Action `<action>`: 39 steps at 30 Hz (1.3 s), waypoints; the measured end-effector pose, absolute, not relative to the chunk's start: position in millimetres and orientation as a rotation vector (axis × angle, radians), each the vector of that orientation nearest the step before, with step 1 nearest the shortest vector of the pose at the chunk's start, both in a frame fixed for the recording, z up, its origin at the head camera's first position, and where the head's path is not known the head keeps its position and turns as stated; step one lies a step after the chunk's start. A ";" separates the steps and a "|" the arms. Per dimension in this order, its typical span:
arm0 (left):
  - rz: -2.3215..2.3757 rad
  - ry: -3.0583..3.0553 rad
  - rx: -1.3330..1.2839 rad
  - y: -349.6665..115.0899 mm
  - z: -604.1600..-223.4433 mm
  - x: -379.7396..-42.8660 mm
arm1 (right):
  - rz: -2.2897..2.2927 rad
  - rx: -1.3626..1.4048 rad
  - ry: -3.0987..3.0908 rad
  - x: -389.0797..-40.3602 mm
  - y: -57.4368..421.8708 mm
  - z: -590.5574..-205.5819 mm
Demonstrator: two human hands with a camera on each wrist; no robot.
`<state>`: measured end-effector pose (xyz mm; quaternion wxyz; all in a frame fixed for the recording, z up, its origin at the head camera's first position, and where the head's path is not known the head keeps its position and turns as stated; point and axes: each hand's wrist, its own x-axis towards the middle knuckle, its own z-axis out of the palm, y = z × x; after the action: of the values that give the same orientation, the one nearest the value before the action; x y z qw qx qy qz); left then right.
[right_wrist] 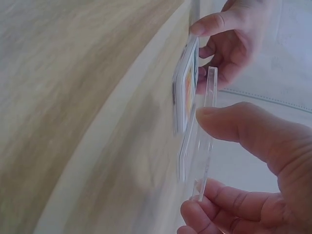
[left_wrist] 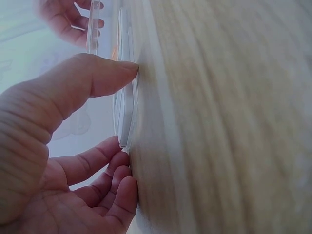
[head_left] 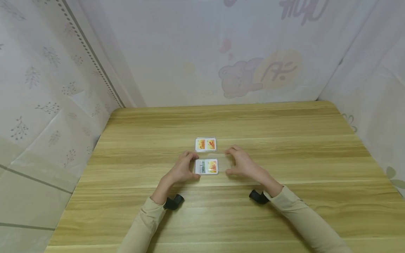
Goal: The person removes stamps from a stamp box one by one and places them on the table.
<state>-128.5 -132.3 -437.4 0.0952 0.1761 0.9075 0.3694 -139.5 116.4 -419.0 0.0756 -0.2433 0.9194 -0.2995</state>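
A small white-framed card [head_left: 206,166] with two colourful, stamp-like pictures lies flat on the table. My left hand [head_left: 181,167] holds its left end, with the thumb [left_wrist: 114,73] at the near edge and fingers on the far side. My right hand [head_left: 243,164] pinches a clear plastic cover [right_wrist: 210,97] by its edges, thumb at one side and fingers at the other. In the right wrist view the cover stands apart from the card, raised a little above it. From the head view, this cover overlaps the card's right part and is hard to see.
A second white-framed card [head_left: 205,144] with two orange pictures lies just beyond the first one. Both rest on a wood-grain table [head_left: 152,130]. Black wrist mounts [head_left: 174,202] sit at both sleeves. Patterned cloth [head_left: 164,52] hangs behind and beside the table.
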 end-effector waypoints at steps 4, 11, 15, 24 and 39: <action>1.100 2.690 0.518 -132.5 -438.4 -128.7 | -0.891 -0.713 2.761 -139.4 122.1 -418.9; 1.104 2.692 0.517 -132.9 -440.5 -129.3 | -0.872 -0.703 2.777 -138.1 129.5 -417.5; 1.103 2.698 0.519 -133.0 -441.1 -129.3 | -0.857 -0.713 2.784 -137.9 133.5 -416.4; 1.112 2.691 0.504 -131.2 -438.5 -128.5 | -0.841 -0.725 2.797 -137.6 144.6 -418.3; 1.116 2.698 0.512 -132.1 -437.6 -127.7 | -0.856 -0.794 2.809 -136.6 164.6 -422.4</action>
<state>-127.7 -132.1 -437.6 0.0883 0.1721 0.9066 0.3751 -136.6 164.6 -422.4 0.0496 -0.2607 0.9223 -0.2810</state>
